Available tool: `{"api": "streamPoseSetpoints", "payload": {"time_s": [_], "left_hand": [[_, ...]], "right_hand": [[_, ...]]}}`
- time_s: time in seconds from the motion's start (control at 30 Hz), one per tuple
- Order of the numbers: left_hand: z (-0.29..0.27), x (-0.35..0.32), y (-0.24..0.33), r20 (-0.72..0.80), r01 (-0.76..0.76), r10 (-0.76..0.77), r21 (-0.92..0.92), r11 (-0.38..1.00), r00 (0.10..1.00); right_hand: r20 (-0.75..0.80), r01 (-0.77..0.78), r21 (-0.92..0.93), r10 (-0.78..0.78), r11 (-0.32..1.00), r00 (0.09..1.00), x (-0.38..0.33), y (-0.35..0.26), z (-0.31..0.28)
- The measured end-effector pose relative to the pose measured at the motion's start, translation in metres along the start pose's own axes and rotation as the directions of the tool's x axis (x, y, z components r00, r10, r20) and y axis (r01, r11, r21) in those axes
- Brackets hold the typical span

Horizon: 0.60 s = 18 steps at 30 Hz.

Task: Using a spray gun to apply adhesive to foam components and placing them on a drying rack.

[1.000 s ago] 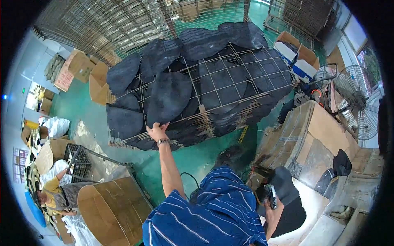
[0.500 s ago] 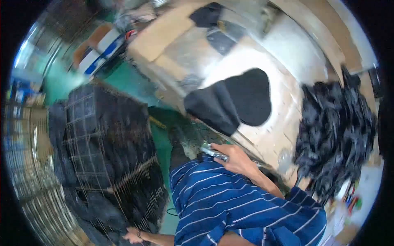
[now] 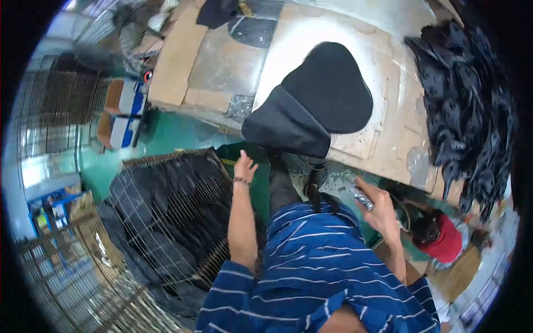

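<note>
My left hand (image 3: 244,168) reaches forward with its fingers apart and nothing in them, between the wire rack and the table's near edge. My right hand (image 3: 381,210) is closed round a silver metal hand tool (image 3: 362,197), held low in front of the table edge; its exact kind does not show. On the table (image 3: 355,145) lies a black sheet piece (image 3: 333,89) with a wide rounded end and a smoother folded-looking part (image 3: 286,123) overhanging the near edge. Neither hand touches it. Several black pieces (image 3: 183,188) fill the wire rack (image 3: 145,213) at my left.
A large heap of glossy black pieces (image 3: 463,94) covers the table's right end. Darker pieces (image 3: 252,39) lie at the far side. Blue-and-white boxes (image 3: 123,111) stand beyond the rack on the green floor. A person in red (image 3: 444,241) is low at the right.
My left hand has left the near end of the rack and swung forward towards the table, opening out. My right hand has shifted right with the silver tool. The view has turned.
</note>
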<state>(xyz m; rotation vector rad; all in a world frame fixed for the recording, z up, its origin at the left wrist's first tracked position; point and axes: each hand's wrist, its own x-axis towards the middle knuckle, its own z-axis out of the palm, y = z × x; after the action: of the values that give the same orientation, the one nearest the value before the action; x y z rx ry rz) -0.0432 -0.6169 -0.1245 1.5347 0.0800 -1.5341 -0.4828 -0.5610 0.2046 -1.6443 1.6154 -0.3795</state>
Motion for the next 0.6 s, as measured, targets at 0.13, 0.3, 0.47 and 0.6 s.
{"api": "streamPoseSetpoints", "payload": {"time_s": [0.13, 0.3, 0.47, 0.6], "left_hand": [[0.054, 0.07, -0.022, 0.025, 0.004, 0.0, -0.171, 0.985, 1.0], [0.03, 0.092, -0.031, -0.319, -0.097, 0.064, -0.089, 0.991, 0.946], [0.129, -0.005, 0.02, 0.006, -0.182, 0.184, -0.113, 0.977, 0.983], [0.246, -0.063, 0.08, 0.338, -0.308, 0.366, -0.211, 0.927, 0.867]], "right_hand": [[-0.125, -0.193, 0.062, 0.2, 0.979, 0.972, -0.027, 0.01, -0.004], [-0.116, -0.342, 0.175, 0.365, 0.923, 0.924, -0.024, -0.007, 0.006], [-0.167, -0.452, 0.235, 0.494, 0.861, 0.853, -0.027, -0.014, 0.024], [-0.154, -0.475, 0.284, 0.528, 0.833, 0.835, -0.024, -0.021, 0.019]]}}
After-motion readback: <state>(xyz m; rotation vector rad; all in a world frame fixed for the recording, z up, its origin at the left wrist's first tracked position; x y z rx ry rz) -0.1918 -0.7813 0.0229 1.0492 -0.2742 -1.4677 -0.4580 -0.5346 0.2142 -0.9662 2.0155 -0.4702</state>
